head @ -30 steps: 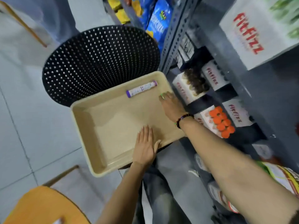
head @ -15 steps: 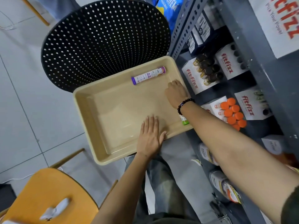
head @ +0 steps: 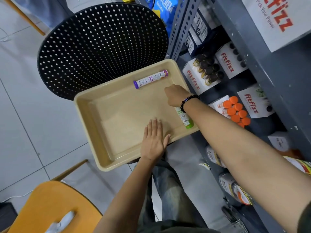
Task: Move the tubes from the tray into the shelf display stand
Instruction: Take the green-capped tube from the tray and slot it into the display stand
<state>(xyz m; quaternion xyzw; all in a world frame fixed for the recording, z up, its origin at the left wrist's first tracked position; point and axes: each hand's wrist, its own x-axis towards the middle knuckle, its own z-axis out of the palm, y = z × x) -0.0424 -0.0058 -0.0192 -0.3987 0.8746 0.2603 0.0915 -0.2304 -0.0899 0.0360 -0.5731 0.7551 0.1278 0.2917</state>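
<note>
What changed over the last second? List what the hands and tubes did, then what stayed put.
The right hand closed on the green-capped tube and is drawing it up out of the tray; a second ago only its green tip showed at the fingers. The left hand stayed flat on the tray's near edge, and the purple-capped tube stayed by the far wall.

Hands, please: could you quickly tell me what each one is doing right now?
Left hand: open, flat on the tray.
Right hand: closed around the green-capped tube.
</note>
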